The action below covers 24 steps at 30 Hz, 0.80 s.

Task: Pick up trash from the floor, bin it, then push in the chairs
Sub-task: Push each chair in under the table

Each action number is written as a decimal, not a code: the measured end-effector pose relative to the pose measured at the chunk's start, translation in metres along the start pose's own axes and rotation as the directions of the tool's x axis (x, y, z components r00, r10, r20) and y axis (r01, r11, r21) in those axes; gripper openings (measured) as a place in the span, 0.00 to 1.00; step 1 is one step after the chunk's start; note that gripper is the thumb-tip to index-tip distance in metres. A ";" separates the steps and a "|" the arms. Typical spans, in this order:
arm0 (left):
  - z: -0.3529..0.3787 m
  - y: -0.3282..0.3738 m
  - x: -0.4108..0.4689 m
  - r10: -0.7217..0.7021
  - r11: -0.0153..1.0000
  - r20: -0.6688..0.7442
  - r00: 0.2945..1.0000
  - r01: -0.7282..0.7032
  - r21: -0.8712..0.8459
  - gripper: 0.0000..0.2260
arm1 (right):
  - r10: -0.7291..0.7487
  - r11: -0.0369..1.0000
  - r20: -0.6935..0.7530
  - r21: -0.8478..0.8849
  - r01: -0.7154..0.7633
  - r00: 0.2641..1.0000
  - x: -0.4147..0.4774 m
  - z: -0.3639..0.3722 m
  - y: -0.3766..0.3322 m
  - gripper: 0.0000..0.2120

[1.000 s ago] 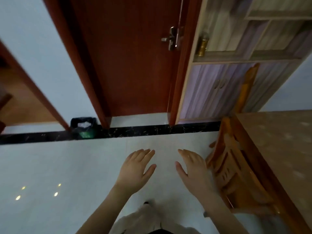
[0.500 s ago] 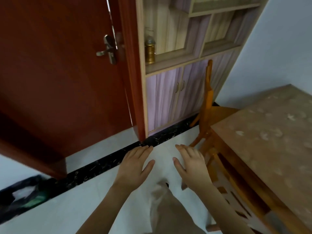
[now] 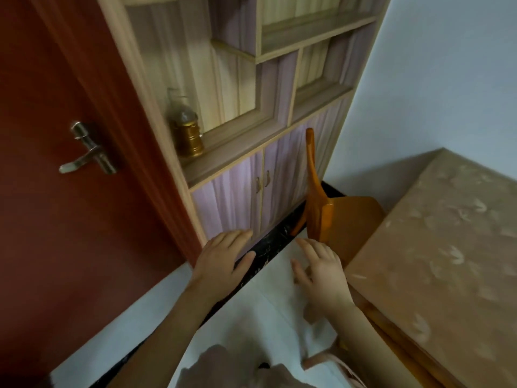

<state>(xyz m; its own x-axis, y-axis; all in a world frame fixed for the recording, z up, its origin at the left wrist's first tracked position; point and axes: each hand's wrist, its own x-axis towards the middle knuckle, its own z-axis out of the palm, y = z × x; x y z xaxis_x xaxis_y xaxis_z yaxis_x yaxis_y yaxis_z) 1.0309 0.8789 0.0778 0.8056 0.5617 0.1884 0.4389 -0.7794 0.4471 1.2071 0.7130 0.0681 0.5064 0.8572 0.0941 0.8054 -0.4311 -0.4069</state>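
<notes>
The chair [image 3: 330, 214] is orange and made of wood. Its tall back stands straight up, and we see it from the side. Its seat goes a little way under the corner of the table [image 3: 447, 247], which is right beside the chair.

The right hand [image 3: 321, 273] is just in front of the chair, close to the seat. It is flat, with the fingers straight and a bit spread. It holds nothing. I cannot tell if the fingertips touch the chair.

The left hand [image 3: 223, 259] is near the chair too, but on the far side of the right hand. It is also flat and holds nothing.

A black strip [image 3: 265, 247] on the white floor [image 3: 251, 317] runs under the left hand and on to the chair's legs.

Behind the chair is a cupboard [image 3: 240, 197] with two small doors and open shelves above. A gold jar [image 3: 187, 133] sits on the lowest shelf, higher than the chair's back.

Past the cupboard, far from the chair, is a red door [image 3: 56, 219] with a silver handle [image 3: 89, 152].
</notes>
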 end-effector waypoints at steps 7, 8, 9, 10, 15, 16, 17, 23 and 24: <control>0.030 -0.045 0.117 0.237 0.971 0.133 0.962 -0.232 -0.053 0.22 | 0.177 0.984 -0.067 0.001 -0.177 0.982 0.075 0.017 0.018 0.27; 0.032 -0.051 0.135 0.271 0.962 0.151 0.951 -0.264 -0.063 0.22 | 0.210 0.978 -0.082 0.005 -0.211 0.974 0.086 0.019 0.020 0.26; 0.033 -0.056 0.153 0.306 0.952 0.175 0.936 -0.298 -0.073 0.23 | 0.245 0.969 -0.100 0.011 -0.245 0.964 0.097 0.020 0.022 0.26; 0.033 -0.061 0.173 0.343 0.939 0.197 0.918 -0.333 -0.081 0.24 | 0.280 0.960 -0.119 0.018 -0.280 0.953 0.108 0.021 0.024 0.25; 0.039 -0.068 0.270 0.493 0.870 0.265 0.828 -0.475 -0.135 0.27 | 0.434 0.901 -0.217 0.091 -0.424 0.875 0.161 0.019 0.029 0.22; 0.042 -0.067 0.286 0.519 0.855 0.269 0.811 -0.500 -0.140 0.27 | 0.457 0.889 -0.237 0.105 -0.445 0.857 0.169 0.019 0.030 0.21; 0.046 -0.065 0.301 0.542 0.840 0.269 0.796 -0.524 -0.142 0.27 | 0.480 0.877 -0.248 0.118 -0.466 0.841 0.177 0.018 0.033 0.21; 0.092 -0.047 0.369 0.526 0.851 0.301 0.796 -0.486 -0.200 0.26 | 0.574 0.819 -0.192 0.143 -0.556 0.796 0.217 0.021 0.062 0.25; 0.101 -0.045 0.377 0.500 0.865 0.303 0.811 -0.453 -0.214 0.26 | 0.582 0.813 -0.173 0.149 -0.563 0.795 0.223 0.023 0.070 0.25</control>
<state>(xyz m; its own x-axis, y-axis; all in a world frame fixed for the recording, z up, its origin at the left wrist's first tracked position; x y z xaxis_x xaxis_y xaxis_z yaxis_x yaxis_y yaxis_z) 1.3552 1.0972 0.0401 0.9936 -0.0178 0.1119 -0.0706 -0.8695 0.4888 1.3691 0.8802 0.0400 0.9244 0.3815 -0.0050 0.3236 -0.7910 -0.5191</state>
